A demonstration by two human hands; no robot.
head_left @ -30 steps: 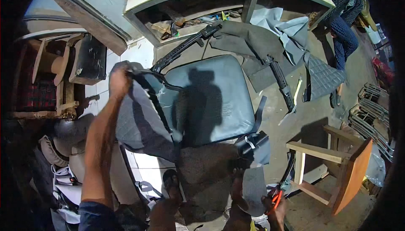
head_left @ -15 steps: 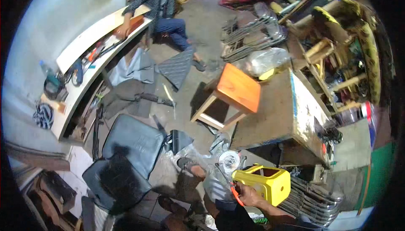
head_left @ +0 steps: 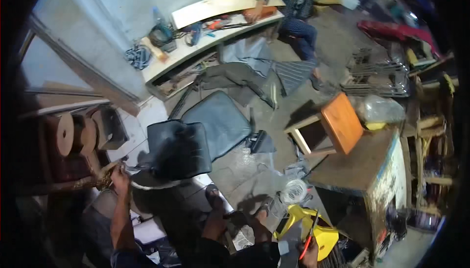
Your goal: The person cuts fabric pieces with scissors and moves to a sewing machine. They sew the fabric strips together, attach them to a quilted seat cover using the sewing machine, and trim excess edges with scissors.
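Observation:
My left hand (head_left: 119, 179) reaches out at the lower left, beside a dark wooden rack. Its fingers look closed, but what they hold is too blurred to make out. Close by, a thin whitish strip (head_left: 156, 186) curves below a black padded cushion (head_left: 178, 148). At the bottom right, my right hand (head_left: 309, 257) is closed around a slim tool with orange-red handles (head_left: 305, 248) and a narrow dark end pointing up. Directly behind that tool lies a yellow plastic stool (head_left: 325, 241) on its side. A coil of clear line (head_left: 293, 191) rests just beyond the stool.
A second dark cushion (head_left: 220, 116) lies on the floor. An orange-topped wooden stool (head_left: 342, 123) stands beside a worn brown cabinet (head_left: 352, 170). A person (head_left: 298, 13) sits by a white bench (head_left: 210, 38) with tools. Round spools (head_left: 66, 133) sit at left.
The view has swung left, so the bench, cushions and stools appear farther right. My left hand has come into view by the wooden rack. My right hand still holds the orange-red-handled tool.

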